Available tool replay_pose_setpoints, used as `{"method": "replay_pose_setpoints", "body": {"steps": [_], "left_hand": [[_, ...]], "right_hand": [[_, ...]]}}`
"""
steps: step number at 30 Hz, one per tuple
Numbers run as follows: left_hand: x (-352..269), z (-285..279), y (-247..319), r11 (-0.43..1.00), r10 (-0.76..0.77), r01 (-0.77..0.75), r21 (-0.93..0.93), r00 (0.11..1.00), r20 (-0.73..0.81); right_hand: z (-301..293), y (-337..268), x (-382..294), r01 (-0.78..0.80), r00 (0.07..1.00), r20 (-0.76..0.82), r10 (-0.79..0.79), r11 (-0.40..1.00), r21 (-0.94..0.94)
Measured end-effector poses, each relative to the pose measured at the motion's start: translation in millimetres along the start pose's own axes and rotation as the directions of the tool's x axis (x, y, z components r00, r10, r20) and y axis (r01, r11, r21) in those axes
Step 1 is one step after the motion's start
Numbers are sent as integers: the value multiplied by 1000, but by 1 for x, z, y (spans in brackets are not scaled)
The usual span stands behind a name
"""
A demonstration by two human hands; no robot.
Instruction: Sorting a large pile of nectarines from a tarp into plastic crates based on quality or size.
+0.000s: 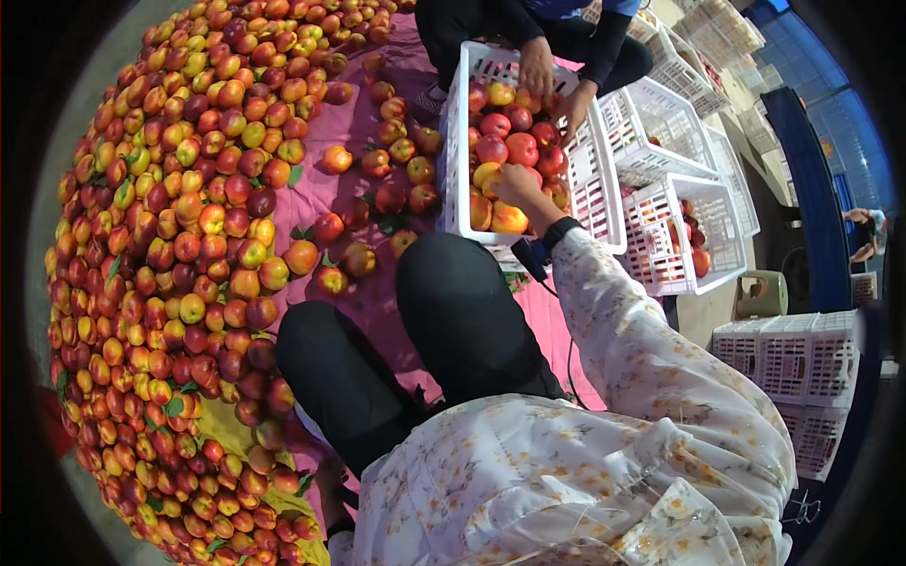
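Observation:
My right hand (522, 188) reaches into a white plastic crate (463, 205) of red and yellow nectarines. Its curled fingers touch the fruit beside a yellow nectarine (486, 175); whether they grip one is hidden. A dark band circles that wrist. Low beside my left knee, my left hand (331, 484) hangs in shadow, mostly hidden, near the edge of a large nectarine heap (191, 247). Across the crate, another person's two hands (536, 67) rest among the nectarines at its far end.
Loose nectarines (359, 260) lie on the pink cloth (318, 163) between heap and crate. More white crates (683, 233), some holding fruit, stand to the right. A green plastic stool (763, 292) and stacked crates (786, 361) are further right. A black cable (570, 361) hangs by my knee.

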State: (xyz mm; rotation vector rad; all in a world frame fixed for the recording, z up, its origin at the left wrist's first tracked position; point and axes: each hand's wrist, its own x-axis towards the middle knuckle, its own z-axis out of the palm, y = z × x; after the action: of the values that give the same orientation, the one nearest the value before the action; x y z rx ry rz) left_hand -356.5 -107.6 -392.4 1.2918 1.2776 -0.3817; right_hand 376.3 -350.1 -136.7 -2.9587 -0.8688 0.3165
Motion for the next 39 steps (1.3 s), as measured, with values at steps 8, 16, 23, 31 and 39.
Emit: {"method": "replay_pose_setpoints", "body": {"steps": [8, 16, 23, 31, 39], "left_hand": [[-24, 27, 23, 977, -93, 78, -199, 993, -66], [-41, 39, 80, 744, 346, -231, 627, 936, -64], [-69, 28, 121, 1000, 4, -3, 3, 912, -409], [-35, -41, 166, 866, 495, -253, 432, 300, -815], [58, -82, 254, 460, 884, -683, 566, 295, -363]], "right_hand": [[6, 14, 21, -234, 970, -99, 222, 964, -124], [42, 99, 45, 191, 968, -89, -235, 918, -348], [23, 49, 34, -59, 994, -99, 44, 986, -158], [-13, 10, -31, 167, 958, -238, -160, 986, 11], [15, -9, -89, 235, 909, -417, -1, 826, 511]]}}
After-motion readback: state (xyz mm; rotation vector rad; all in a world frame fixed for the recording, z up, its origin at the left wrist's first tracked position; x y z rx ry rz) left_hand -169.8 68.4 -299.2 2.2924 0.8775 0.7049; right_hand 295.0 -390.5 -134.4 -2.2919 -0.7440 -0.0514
